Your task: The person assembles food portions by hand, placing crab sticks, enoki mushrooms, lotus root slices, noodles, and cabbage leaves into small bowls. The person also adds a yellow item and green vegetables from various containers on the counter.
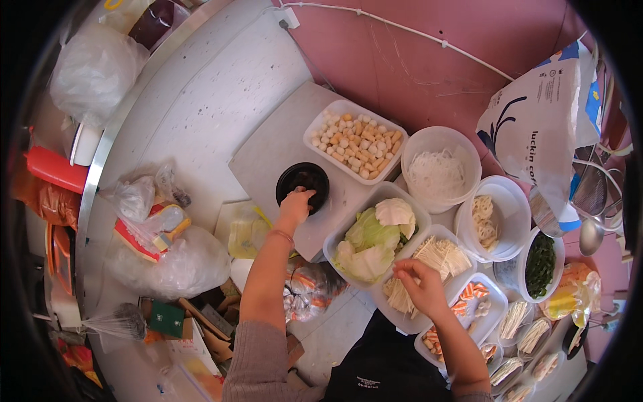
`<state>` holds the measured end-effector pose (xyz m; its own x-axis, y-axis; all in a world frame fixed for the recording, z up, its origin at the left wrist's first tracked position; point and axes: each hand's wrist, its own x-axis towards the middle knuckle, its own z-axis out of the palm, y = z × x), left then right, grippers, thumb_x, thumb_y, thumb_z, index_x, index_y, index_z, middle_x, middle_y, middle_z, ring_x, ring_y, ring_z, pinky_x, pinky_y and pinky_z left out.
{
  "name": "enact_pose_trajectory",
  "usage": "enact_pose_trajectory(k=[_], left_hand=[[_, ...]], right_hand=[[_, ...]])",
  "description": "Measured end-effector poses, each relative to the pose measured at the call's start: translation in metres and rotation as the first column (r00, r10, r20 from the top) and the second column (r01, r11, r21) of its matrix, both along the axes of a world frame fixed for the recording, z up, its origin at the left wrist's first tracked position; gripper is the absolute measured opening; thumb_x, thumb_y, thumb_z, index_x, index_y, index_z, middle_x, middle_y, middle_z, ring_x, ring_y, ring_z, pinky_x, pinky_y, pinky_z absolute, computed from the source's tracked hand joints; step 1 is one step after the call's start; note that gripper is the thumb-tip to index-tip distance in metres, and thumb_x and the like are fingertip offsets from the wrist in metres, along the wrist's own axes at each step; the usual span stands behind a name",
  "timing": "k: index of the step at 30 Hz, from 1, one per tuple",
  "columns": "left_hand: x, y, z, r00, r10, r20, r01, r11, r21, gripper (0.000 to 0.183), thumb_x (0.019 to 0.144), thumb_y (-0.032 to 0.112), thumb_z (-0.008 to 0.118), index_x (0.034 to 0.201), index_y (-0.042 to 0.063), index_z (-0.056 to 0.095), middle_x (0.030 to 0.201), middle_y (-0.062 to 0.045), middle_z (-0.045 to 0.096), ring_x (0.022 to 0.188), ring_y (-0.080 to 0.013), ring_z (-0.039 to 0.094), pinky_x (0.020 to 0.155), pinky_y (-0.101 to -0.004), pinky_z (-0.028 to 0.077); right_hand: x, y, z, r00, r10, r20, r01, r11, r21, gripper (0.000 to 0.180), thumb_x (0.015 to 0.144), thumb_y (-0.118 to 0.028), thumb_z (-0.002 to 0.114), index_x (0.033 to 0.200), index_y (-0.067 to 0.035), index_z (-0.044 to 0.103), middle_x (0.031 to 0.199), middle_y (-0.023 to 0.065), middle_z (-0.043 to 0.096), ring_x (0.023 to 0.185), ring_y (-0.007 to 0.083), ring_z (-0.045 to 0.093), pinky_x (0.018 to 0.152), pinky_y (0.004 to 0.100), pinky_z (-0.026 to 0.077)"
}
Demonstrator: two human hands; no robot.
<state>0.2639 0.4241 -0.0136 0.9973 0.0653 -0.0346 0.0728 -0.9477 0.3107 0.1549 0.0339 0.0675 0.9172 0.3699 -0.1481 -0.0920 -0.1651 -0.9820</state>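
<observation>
My left hand (296,203) reaches into a round black bowl (283,183) on the grey board; its fingertips touch dark food inside, and whether they grip any is unclear. Over the enoki mushrooms (442,254) hovers my right hand (419,284), fingers loosely curled, with nothing visible between them. Beside it, a clear tub holds cabbage leaves (369,241). Behind stands a white tub of fish balls and short sticks (356,143). Round tubs hold clear noodles (437,173), pale rolled strips (485,218) and dark green seaweed (540,266). Crab stick pieces (474,291) lie in a tub near my right forearm.
Several small filled bowls (515,319) line the right. Plastic bags (191,266) and a yellow packet (246,236) lie left of the board (266,151). A printed paper bag (542,115) hangs by the pink wall, above a strainer and a ladle (592,236). Open cardboard boxes (208,326) sit below.
</observation>
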Motion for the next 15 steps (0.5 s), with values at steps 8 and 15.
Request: enact_pose_trajectory(k=[8, 15], left_hand=[[0.006, 0.056, 0.007, 0.947, 0.198, 0.254, -0.051, 0.872, -0.487, 0.021, 0.07, -0.008, 0.069, 0.087, 0.005, 0.069, 0.075, -0.008, 0.06, 0.069, -0.0209, 0.058, 0.065, -0.0317, 0.048], [-0.055, -0.174, 0.12, 0.982, -0.191, 0.009, 0.118, 0.569, -0.814, 0.031, 0.071, -0.018, 0.06, 0.096, -0.002, 0.069, 0.104, -0.009, 0.068, 0.1, -0.0184, 0.065, 0.088, -0.0289, 0.052]], right_hand=[[-0.039, -0.023, -0.041, 0.937, -0.162, -0.308, 0.215, 0.965, 0.148, 0.018, 0.097, -0.004, 0.058, 0.113, 0.002, 0.06, 0.098, 0.0103, 0.07, 0.092, 0.0183, 0.069, 0.084, 0.0304, 0.054], [-0.041, -0.023, -0.003, 0.81, -0.086, -0.581, 0.545, 0.479, 0.688, 0.046, 0.099, -0.039, 0.057, 0.138, -0.015, 0.048, 0.128, 0.01, 0.058, 0.124, 0.0239, 0.052, 0.103, 0.047, 0.043]])
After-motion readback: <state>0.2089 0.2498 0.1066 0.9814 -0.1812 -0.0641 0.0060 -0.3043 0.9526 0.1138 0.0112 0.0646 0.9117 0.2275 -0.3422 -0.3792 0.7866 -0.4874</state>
